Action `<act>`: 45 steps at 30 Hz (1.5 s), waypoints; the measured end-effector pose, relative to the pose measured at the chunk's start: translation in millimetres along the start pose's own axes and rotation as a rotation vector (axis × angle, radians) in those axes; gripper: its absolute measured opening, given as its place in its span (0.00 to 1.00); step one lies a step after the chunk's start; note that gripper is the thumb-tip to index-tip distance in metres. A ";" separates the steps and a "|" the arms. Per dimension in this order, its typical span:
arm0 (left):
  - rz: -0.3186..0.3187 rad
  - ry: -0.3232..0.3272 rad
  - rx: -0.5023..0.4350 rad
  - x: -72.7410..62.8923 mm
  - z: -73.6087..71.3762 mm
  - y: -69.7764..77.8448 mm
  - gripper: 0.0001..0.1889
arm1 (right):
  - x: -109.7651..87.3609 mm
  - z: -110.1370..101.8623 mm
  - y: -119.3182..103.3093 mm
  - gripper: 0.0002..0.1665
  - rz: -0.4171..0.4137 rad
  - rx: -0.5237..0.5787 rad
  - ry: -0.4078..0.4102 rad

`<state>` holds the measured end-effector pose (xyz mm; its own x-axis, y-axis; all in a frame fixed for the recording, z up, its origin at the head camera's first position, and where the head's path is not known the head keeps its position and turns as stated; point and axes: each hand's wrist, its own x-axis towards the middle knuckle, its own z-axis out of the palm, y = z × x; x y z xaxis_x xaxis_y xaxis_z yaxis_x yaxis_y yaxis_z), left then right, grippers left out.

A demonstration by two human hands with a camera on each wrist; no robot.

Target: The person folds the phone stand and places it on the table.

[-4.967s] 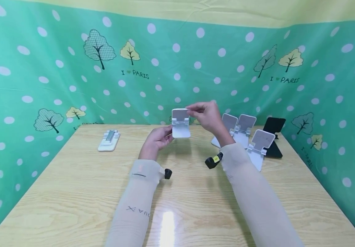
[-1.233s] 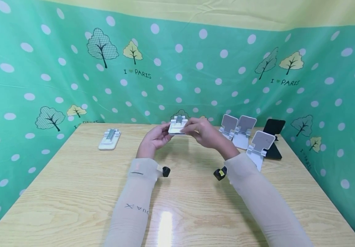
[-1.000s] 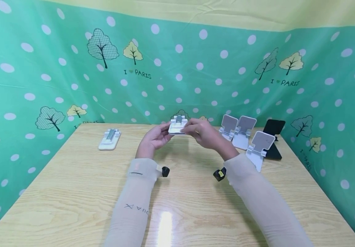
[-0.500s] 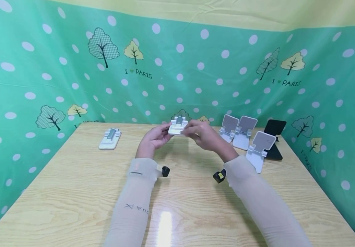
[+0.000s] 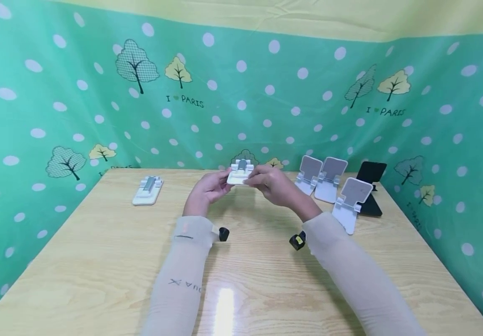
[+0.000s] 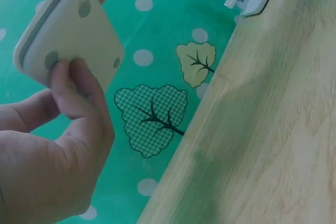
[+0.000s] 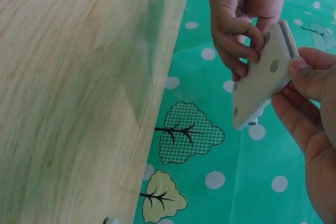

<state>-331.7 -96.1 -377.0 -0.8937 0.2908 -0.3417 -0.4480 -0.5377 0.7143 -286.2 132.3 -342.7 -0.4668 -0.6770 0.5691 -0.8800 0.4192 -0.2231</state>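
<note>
A white phone stand (image 5: 239, 179), folded flat with its grey-topped hinge arm up, is held above the far middle of the table. My left hand (image 5: 210, 187) grips its left side; the left wrist view shows those fingers against the underside (image 6: 79, 30), which has round grey pads. My right hand (image 5: 276, 187) pinches the near right corner. In the right wrist view, the right thumb and fingers (image 7: 302, 74) hold the edge of the stand (image 7: 260, 80), while the left hand (image 7: 244, 3) is curled at its other side.
On the left of the wooden table (image 5: 98, 261) lies another folded white stand (image 5: 145, 196). At the right stand three unfolded white stands, the nearest one (image 5: 352, 198) in front of a black stand (image 5: 371, 173). A green dotted curtain (image 5: 224, 93) rises behind the table.
Five seconds ago the stand was unfolded with its plate facing me and the right hand at its top corner. It is folded now, the right hand lower. Over the last second both hands barely move.
</note>
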 end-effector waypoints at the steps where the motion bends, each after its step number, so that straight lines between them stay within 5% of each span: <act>1: -0.001 0.001 0.014 -0.4 -1.2 -0.1 0.13 | -0.3 1.0 0.0 0.11 0.002 -0.004 -0.008; 8: 0.003 -0.029 0.076 -2.4 -6.1 0.6 0.08 | -1.7 2.8 1.6 0.10 0.017 -0.027 -0.056; 15: 0.001 0.005 0.091 -4.3 -13.4 11.3 0.10 | -11.2 -8.7 13.5 0.10 0.108 -0.060 -0.015; 26: -0.029 0.087 0.269 -16.5 -51.6 40.2 0.17 | -40.9 -30.7 45.8 0.10 0.282 -0.081 0.079; 31: -0.028 0.099 0.341 -30.0 -71.2 54.8 0.15 | -57.1 -35.5 58.4 0.12 0.420 -0.104 0.174; 39: -0.032 0.129 0.442 -39.2 -94.2 70.8 0.26 | -69.3 -39.8 68.5 0.15 0.690 -0.172 0.436; 45: -0.028 0.224 0.620 -38.1 -112.0 77.8 0.31 | -73.0 -44.6 72.0 0.24 0.882 -0.204 0.441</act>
<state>-335.2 -237.7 -376.9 -0.8953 0.0906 -0.4362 -0.4340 0.0430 0.8999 -311.5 238.9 -365.0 -0.8337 0.1925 0.5176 -0.1845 0.7863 -0.5896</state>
